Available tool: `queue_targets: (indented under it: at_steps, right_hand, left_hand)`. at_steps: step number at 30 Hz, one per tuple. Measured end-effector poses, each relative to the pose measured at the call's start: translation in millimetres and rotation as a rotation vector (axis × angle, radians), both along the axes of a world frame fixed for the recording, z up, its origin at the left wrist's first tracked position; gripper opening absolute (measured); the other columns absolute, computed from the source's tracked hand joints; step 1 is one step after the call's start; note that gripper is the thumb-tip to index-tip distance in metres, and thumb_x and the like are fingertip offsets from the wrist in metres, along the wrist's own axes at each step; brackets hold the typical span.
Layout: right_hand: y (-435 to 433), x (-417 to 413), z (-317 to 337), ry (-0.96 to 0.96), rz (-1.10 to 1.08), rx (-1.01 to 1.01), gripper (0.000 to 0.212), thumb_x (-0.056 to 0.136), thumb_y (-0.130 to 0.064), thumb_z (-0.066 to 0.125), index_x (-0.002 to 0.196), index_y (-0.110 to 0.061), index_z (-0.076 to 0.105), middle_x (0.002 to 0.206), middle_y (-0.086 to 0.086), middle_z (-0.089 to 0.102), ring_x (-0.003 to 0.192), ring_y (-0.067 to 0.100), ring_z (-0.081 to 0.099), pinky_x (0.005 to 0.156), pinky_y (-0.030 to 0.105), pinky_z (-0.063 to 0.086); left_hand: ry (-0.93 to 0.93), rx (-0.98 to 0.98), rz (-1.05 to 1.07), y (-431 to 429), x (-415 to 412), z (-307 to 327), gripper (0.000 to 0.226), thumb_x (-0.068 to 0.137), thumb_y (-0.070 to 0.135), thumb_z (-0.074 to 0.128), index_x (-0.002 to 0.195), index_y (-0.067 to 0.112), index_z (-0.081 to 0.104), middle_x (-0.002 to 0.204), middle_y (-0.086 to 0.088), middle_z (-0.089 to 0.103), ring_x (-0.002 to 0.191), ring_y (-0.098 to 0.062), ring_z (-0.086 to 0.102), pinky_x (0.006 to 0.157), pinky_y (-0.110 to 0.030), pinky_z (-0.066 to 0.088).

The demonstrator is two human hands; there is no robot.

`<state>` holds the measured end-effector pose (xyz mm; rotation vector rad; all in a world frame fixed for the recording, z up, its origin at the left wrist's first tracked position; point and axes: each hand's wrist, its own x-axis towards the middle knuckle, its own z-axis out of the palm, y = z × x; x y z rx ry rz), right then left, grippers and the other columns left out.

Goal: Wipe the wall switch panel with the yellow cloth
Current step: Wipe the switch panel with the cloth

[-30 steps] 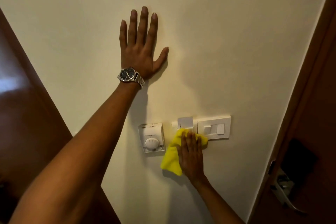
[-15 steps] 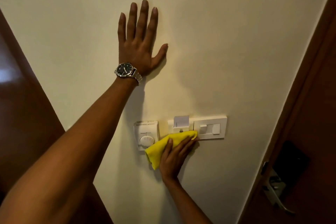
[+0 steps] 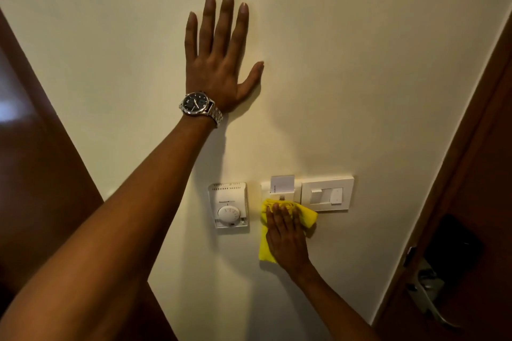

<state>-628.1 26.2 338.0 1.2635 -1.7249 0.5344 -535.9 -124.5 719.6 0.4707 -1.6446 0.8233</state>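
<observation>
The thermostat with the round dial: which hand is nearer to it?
The right hand. It presses the yellow cloth on the wall just right of the thermostat, apart from it. The left hand lies flat on the wall well above it.

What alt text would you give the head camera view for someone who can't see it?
A right hand presses a yellow cloth against the lower edge of a white wall switch panel, while the left hand, wearing a wristwatch, lies flat on the wall above a thermostat.

thermostat point(image 3: 228, 207) | label blurred, perhaps a brand | nothing readable
</observation>
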Motion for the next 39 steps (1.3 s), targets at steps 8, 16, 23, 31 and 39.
queue_targets:
  at_steps: [8,16,23,31,39]
  right_hand:
    - [-14,28,35,-0.192,0.033,-0.071,0.053,0.104,-0.021,0.027,0.156,-0.009,0.021,0.159,0.009,0.034,0.143,0.029,0.033,0.122,0.048,0.012]
    - [-22,45,36,-0.674,0.052,-0.370,0.068,0.102,-0.026,0.035,0.158,-0.010,0.001,0.167,0.010,-0.007,0.154,0.034,0.003,0.126,0.048,0.003]
    - [-27,59,14,-0.858,0.035,-0.459,0.059,0.107,-0.028,0.023,0.158,-0.011,-0.002,0.167,0.008,-0.012,0.155,0.029,-0.003,0.127,0.041,-0.001]
    - [-34,40,6,-0.317,0.036,-0.205,0.055,0.108,-0.023,0.018,0.157,-0.004,0.003,0.166,0.016,-0.008,0.154,0.036,-0.004,0.122,0.054,0.005]
    - [-25,31,38,-0.514,0.055,-0.318,0.062,0.107,-0.033,0.025,0.158,-0.008,0.002,0.167,0.012,-0.007,0.154,0.033,0.001,0.125,0.053,0.010]
  left_hand:
    - [0.000,-0.002,-0.003,-4,-1,0,0.082,0.101,0.069,0.033,0.164,0.017,0.026,0.169,-0.017,0.031,0.157,-0.042,0.028,0.129,-0.062,0.023]
    - [0.007,-0.012,0.004,-3,-2,1,0.082,0.101,0.069,0.032,0.163,0.016,0.030,0.168,-0.018,0.034,0.156,-0.042,0.031,0.128,-0.062,0.025]
    - [0.014,-0.008,0.008,-2,-3,1,0.082,0.101,0.069,0.029,0.162,0.015,0.032,0.167,-0.018,0.035,0.156,-0.043,0.032,0.129,-0.061,0.024]
    - [0.002,-0.015,0.008,-1,-1,3,0.082,0.101,0.070,0.030,0.162,0.015,0.033,0.168,-0.018,0.035,0.156,-0.042,0.032,0.128,-0.062,0.024]
    - [0.013,-0.024,0.008,-2,0,2,0.081,0.102,0.069,0.030,0.162,0.015,0.033,0.167,-0.018,0.036,0.156,-0.042,0.032,0.129,-0.061,0.025]
